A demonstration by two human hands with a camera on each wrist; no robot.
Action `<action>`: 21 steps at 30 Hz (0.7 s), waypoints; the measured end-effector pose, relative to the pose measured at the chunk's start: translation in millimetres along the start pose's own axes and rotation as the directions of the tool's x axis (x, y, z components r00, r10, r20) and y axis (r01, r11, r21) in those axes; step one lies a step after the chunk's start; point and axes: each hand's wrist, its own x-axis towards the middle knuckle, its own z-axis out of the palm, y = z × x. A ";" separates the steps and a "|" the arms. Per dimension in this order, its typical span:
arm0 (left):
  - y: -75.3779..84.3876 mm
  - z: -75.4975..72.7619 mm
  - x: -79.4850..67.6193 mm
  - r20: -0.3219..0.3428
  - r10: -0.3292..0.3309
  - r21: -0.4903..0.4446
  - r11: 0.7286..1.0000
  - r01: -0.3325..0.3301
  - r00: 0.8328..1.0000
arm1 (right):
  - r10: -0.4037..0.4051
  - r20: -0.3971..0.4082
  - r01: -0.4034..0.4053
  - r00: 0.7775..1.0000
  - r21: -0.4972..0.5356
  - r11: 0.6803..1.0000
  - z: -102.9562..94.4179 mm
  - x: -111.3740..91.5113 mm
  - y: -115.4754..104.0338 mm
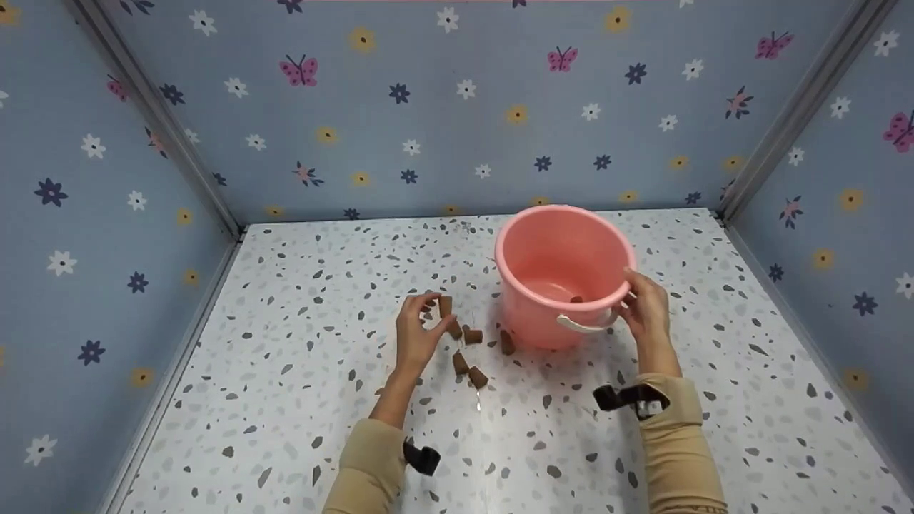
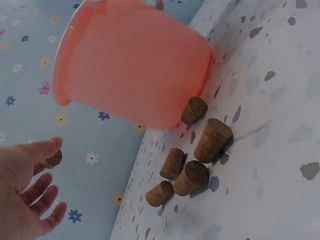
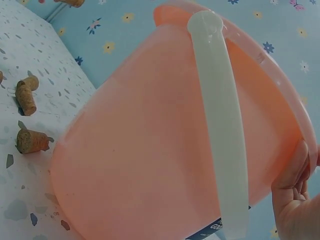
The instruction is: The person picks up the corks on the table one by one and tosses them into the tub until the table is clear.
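Between the thumb and finger of my left hand [image 1: 418,335] a cork [image 2: 53,159] is pinched, raised above the table in the left wrist view. Several tapered brown corks [image 1: 478,377] lie in a loose group just right of that hand. One cork [image 1: 507,342] rests right by the base of a pink bucket [image 1: 550,321]. My right hand [image 1: 646,307] grips the bucket's rim on its right side, with the bucket tilted a little. Inside the bucket, part of another cork [image 1: 576,300] shows near the front wall.
A white handle [image 3: 220,130] hangs down the near side of the bucket. The speckled white table [image 1: 300,385] is enclosed by blue flowered panels [image 1: 428,107] at the back and both sides.
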 end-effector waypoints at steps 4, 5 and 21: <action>10.3 4.4 4.1 0.002 0.003 -0.004 1.000 -0.003 1.000 | 0.004 0.006 -0.004 1.000 -0.018 1.000 0.3 -1.5 -1.2; 13.2 5.4 5.1 0.003 0.003 0.000 1.000 -0.003 1.000 | 0.016 0.010 -0.016 1.000 -0.012 1.000 1.1 -3.1 -3.1; 58.5 34.1 24.0 0.030 0.102 -0.063 0.993 -0.100 0.994 | 0.170 0.044 -0.172 0.985 0.046 0.984 45.6 -76.2 -66.1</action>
